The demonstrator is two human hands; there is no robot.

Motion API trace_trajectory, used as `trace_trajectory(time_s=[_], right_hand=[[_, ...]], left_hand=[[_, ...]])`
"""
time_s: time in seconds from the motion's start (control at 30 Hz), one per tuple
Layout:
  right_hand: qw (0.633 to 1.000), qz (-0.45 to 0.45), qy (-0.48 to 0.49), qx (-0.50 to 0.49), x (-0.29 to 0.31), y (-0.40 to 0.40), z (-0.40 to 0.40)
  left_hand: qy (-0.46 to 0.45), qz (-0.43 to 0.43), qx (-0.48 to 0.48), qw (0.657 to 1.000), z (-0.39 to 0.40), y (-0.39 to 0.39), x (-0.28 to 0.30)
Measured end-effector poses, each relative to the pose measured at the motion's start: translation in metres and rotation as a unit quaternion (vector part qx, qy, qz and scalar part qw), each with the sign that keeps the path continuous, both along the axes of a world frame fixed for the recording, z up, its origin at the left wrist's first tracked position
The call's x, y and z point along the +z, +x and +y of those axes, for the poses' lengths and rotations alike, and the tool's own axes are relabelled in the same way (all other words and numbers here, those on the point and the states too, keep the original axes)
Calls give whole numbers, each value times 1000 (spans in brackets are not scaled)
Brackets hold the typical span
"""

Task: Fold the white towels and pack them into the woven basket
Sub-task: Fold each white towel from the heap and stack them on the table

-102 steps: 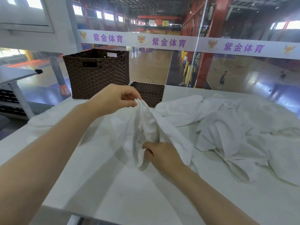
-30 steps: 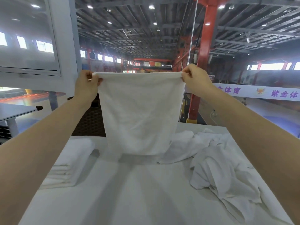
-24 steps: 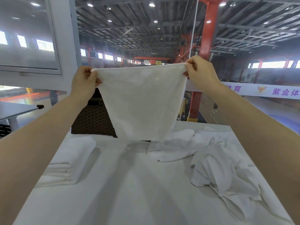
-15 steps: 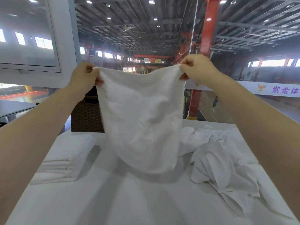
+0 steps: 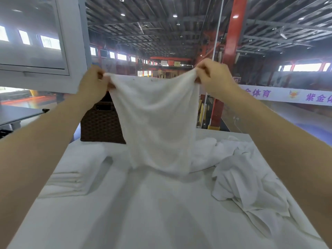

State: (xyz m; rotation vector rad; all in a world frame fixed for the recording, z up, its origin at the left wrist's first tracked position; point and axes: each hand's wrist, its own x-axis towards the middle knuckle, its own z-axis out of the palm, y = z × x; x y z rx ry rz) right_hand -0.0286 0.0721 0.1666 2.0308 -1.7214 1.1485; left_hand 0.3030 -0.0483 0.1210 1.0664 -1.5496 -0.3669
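A big sports hall lay beyond the white table [image 5: 143, 221]. Left hand [image 5: 93, 85] and right hand [image 5: 213, 78] each pinched a top corner of the towel [image 5: 156, 123], hanging mid-air. Folded stack [image 5: 75, 169] sat near left; woven basket [image 5: 100, 126] far left, contents hidden. Crumpled pile [image 5: 239, 173] right remained, so roughly midway, I'd judge.
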Motion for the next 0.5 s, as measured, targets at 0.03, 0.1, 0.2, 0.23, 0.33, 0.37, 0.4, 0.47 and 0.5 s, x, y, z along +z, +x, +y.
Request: trace_trajectory(time_s=[0.03, 0.1, 0.2, 0.23, 0.33, 0.37, 0.4, 0.47, 0.5], right_hand=[[1000, -14, 4, -2, 1, -2, 0], [994, 4, 111, -2, -1, -4, 0], [997, -55, 49, -6, -2, -9, -5], [997, -79, 19, -10, -2, -10, -6], [996, -83, 23, -10, -3, -9, -9], [996, -88, 35, -6, -3, -8, -9], [994, -96, 46, -1, -3, -7, -10], [992, -107, 60, 4, -1, -7, -12], [992, -111, 63, 3, 0, -8, -14]], left_hand=[[-7, 14, 8, 1000, -2, 1, 1], [27, -1, -25, 999, -4, 2, 0], [8, 46, -11, 999, -6, 6, 1], [0, 61, -6, 998, -5, 8, 2], [-4, 53, 10, 999, -6, 7, 2], [1, 58, 10, 998, -6, 6, 2], [8, 59, 9, 998, -8, 6, 2], [24, 46, 17, 998, -14, 7, 2], [33, 39, 19, 999, -18, 9, 1]])
